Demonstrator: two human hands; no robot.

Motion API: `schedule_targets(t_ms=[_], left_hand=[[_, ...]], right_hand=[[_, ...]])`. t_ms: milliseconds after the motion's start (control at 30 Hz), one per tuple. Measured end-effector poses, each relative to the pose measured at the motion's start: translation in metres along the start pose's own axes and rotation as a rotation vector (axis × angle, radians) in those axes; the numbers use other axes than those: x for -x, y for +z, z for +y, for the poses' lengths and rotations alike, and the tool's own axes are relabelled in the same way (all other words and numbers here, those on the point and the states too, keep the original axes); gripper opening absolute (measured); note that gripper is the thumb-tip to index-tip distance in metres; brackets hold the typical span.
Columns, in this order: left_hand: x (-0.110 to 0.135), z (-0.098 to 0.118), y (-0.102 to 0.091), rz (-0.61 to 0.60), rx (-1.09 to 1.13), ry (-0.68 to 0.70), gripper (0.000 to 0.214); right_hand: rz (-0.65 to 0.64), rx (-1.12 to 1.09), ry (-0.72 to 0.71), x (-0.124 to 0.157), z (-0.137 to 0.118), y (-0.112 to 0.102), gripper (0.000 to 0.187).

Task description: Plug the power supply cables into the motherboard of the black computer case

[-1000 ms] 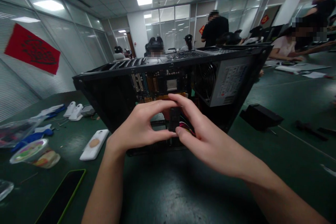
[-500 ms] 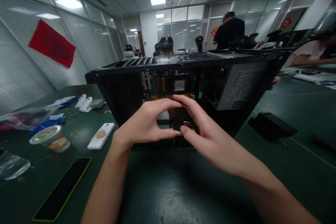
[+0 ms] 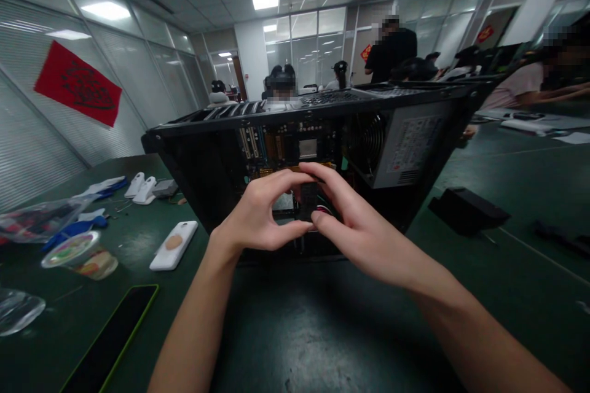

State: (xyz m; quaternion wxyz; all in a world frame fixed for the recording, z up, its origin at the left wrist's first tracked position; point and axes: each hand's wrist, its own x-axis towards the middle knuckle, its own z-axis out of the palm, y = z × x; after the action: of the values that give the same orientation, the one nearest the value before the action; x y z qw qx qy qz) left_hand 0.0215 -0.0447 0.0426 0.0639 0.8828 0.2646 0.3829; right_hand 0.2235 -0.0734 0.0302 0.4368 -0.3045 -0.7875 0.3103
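Observation:
Both of my hands meet in front of the open side of a black computer case (image 3: 152, 142). Between them is a black cable connector (image 3: 308, 199), long and upright, with coloured wires (image 3: 322, 204) running off behind my right fingers. My left hand (image 3: 260, 212) pinches its ends, thumb below and forefinger above. My right hand (image 3: 354, 227) closes on the same connector from the other side, thumb at the lower end and fingers over the top. Behind them the motherboard (image 3: 281, 141) shows in part, and the power supply (image 3: 405, 144) sits at the upper right.
On the green table (image 3: 286, 344) to the left lie a white phone (image 3: 174, 245), a dark phone with a green edge (image 3: 113, 341), a lidded cup (image 3: 83, 255) and a plastic bag (image 3: 41, 219). A black box-shaped part (image 3: 468, 210) lies right. Several people sit or stand beyond.
The whole view has shifted slightly, with the case and table items a little further left. Both hands keep their grip on the connector, nearly unmoved.

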Motion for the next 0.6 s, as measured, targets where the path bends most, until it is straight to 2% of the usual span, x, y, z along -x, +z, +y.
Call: schedule_targets(t_ms=[167,267,400,600], left_hand=[[0.000,-0.005,0.004,0.022,-0.003,-0.018,0.055],[-0.001,-0.013,0.007,0.041,0.009,-0.037,0.058],[-0.002,-0.018,0.013,0.062,0.011,-0.020,0.055],[-0.002,-0.018,0.025,0.093,0.091,-0.036,0.052]], right_hand=[[-0.149,0.136,-0.035,0.001,0.007,-0.025,0.075],[-0.177,0.265,-0.084,0.003,0.009,-0.037,0.069],[-0.145,0.384,-0.151,0.002,0.009,-0.037,0.056],[-0.123,0.468,-0.155,0.001,0.014,-0.031,0.046]])
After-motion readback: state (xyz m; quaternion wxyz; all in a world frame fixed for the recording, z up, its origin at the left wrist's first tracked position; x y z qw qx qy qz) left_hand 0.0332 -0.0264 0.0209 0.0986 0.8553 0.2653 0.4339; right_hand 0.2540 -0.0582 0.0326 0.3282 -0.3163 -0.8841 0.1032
